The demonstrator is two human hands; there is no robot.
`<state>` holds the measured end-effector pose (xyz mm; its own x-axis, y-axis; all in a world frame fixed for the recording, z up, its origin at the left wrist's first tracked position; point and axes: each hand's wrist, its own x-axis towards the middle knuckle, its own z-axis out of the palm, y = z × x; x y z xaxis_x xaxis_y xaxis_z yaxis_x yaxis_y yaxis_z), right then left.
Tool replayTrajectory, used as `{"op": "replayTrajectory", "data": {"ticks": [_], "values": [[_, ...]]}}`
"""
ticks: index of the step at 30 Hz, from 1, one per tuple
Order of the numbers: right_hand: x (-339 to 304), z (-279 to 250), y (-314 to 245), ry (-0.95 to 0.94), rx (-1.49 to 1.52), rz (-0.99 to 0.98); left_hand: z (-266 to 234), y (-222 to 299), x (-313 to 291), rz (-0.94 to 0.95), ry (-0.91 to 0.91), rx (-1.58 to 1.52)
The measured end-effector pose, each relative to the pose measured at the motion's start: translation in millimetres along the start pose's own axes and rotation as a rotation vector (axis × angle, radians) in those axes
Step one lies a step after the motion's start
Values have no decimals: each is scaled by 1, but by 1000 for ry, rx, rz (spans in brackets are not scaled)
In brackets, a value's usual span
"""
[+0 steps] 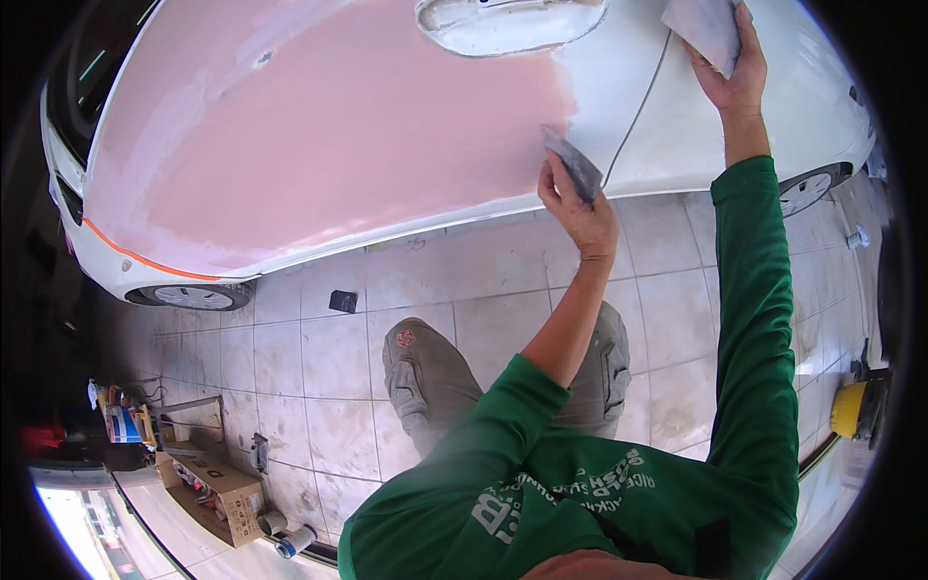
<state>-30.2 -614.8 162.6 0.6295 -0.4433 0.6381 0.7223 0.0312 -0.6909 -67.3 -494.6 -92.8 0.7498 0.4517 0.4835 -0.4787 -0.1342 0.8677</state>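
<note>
The side of a white car (783, 82) carries a broad pink filler patch (348, 135), with white smears round its edge. At the patch's lower right end, my left hand (585, 217) is closed on a dark grey sheet of sandpaper (577, 169), held near the panel. Farther up and to the right, my right hand (737, 85) grips a pale grey sheet (706, 31) against the white panel; whether it is sandpaper or cloth I cannot tell. Between my hands runs a dark panel gap (640, 106). The recessed door handle area (512, 24) lies above the patch.
A small black square (343, 302) lies on the tiled floor (483, 324). At the lower left are an open cardboard box (232, 503), a can (296, 541) and assorted tools (126, 416). A yellow and black container (851, 411) stands at the right.
</note>
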Motion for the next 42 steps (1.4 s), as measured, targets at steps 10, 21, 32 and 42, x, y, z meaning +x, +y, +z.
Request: {"op": "replayTrajectory", "data": {"ticks": [10,21,32,42], "values": [[-139,-56,69,-245,249,628,-143,-94,-62,-566,-528,-192],[-341,85,63,-631,404,1450,-356,-72,23,-1049,268,-168],[-217,285,-120,-392,389,1834,-431,268,185,-348,48,248],[-73,291,-247,-537,645,1720,-470,401,126,-797,-229,368]]}}
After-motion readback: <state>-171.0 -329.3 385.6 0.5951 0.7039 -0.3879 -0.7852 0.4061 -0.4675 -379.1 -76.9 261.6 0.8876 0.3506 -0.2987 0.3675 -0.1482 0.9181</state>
